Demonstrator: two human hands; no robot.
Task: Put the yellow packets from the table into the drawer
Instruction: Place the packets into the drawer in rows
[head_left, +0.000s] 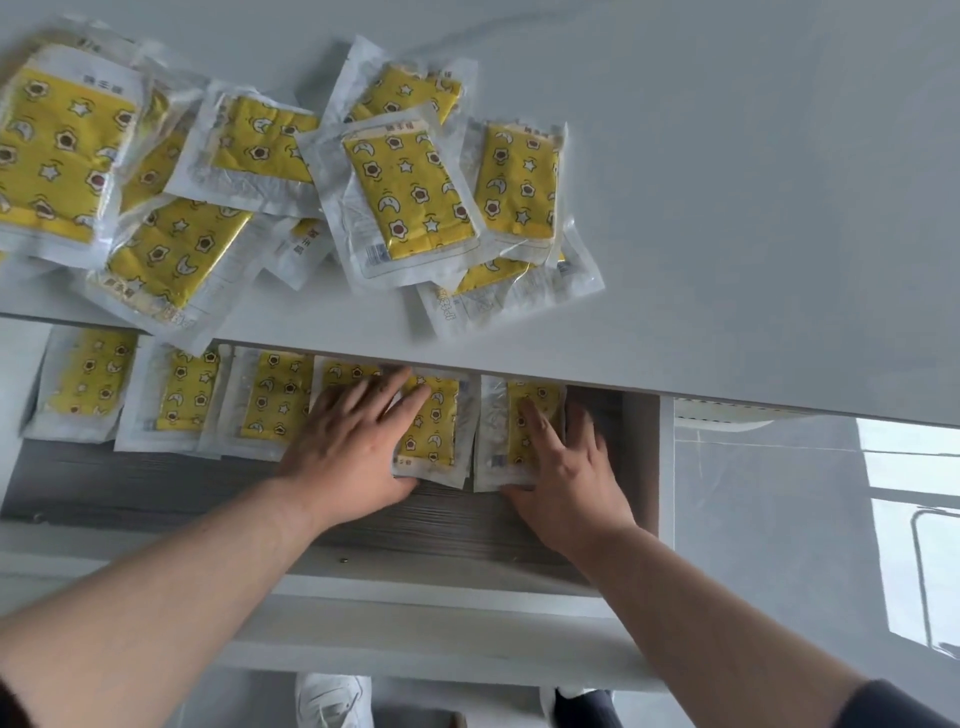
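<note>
Several yellow packets in clear wrappers lie heaped on the white table (701, 208); one on top of the heap (410, 195) lies face up. Below the table edge the drawer (156, 483) stands pulled out, with a row of packets along its back. My left hand (358, 441) lies flat, fingers straight, on a packet (434, 426) in that row. My right hand (566, 467) rests with spread fingers on the rightmost packet (524, 415), its thumb at the packet's near edge. The back ends of the drawer packets are hidden under the tabletop.
The drawer's grey wood-grain floor shows in front of the packet row, with its white front rail (415, 613) nearest me. A gap is left between the rightmost packet and the drawer's right wall (644, 457). White shoes (332, 699) show on the floor below.
</note>
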